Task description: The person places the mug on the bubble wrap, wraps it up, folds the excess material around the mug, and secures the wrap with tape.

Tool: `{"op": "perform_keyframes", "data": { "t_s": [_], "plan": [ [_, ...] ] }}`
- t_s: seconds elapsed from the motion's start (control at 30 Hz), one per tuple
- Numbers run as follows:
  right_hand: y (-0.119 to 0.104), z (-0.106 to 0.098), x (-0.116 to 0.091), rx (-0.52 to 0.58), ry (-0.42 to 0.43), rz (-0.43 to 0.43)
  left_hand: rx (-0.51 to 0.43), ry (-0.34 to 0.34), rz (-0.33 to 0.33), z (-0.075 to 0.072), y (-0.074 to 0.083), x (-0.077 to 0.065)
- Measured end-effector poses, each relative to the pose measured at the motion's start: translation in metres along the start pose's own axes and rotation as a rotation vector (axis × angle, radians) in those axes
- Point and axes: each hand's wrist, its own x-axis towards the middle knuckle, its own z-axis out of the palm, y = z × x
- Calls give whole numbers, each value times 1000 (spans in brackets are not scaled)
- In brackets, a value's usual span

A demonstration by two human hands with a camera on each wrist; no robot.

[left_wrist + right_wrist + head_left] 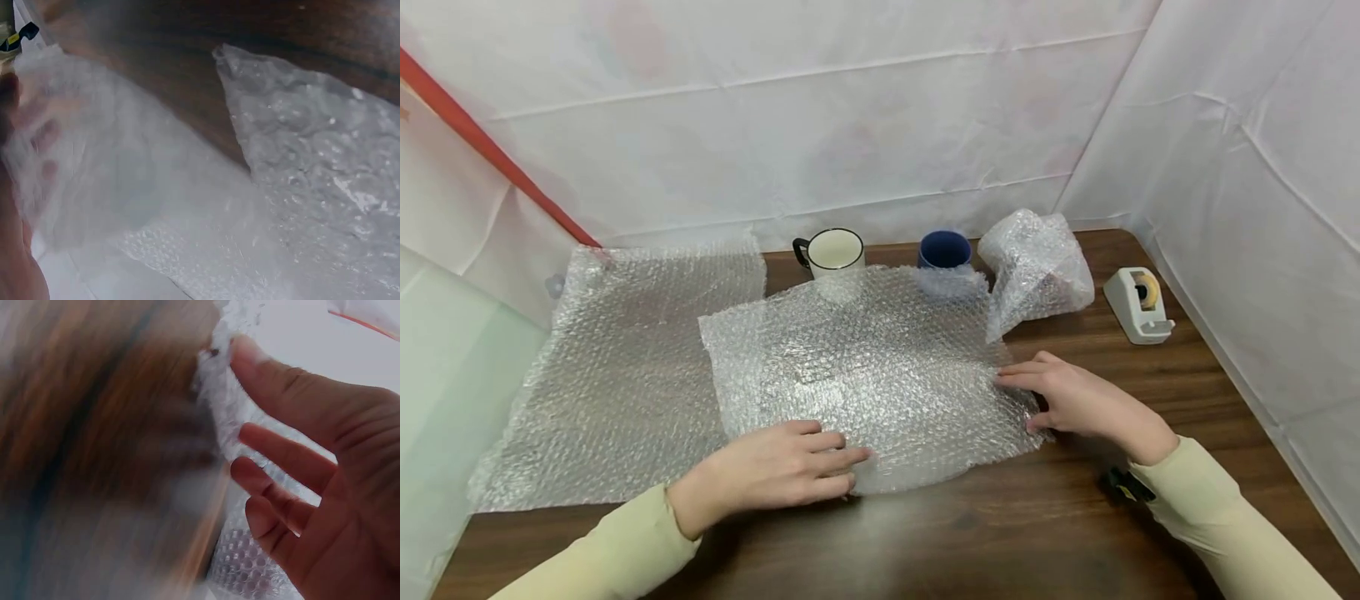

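A sheet of bubble wrap point(887, 383) lies across the middle of the table, its far edge overlapping the fronts of two mugs. My left hand point(775, 467) rests at its near left edge with fingers loosely extended. In the left wrist view, fingertips point(45, 134) show blurred through the clear film. Over at the right edge, my right hand point(1078, 400) touches the sheet, thumb apart from the fingers. The right wrist view shows its thumb point(281, 381) against the wrap's edge and several fingers loosely bent. A second bubble wrap sheet point(625, 392) lies to the left, partly overlapped.
At the back stand a white mug point(837, 250) with black rim and handle, and a blue mug point(944, 250). Beside them sits a bundle of bubble wrap point(1037, 267), contents unclear. A white tape dispenser point(1138, 307) stands at the right. White curtains point(820, 125) border the table.
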Motion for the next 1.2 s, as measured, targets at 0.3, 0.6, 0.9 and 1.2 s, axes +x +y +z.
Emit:
{"op": "perform_keyframes", "data": {
  "t_s": [0.3, 0.6, 0.9, 1.2],
  "plan": [
    [-13, 5, -9, -27, 57, 24, -265, -1, -283, -1, -16, -15],
    [-33, 9, -24, -181, 113, -16, -286, -245, -638, 6, -30, -45],
    [-34, -1, -30, -46, 36, 60, -401, -389, -719, 11, -24, -47],
    [-3, -1, -2, -150, 333, -137, -474, -469, -749, 11, -21, -38]
  ]
}}
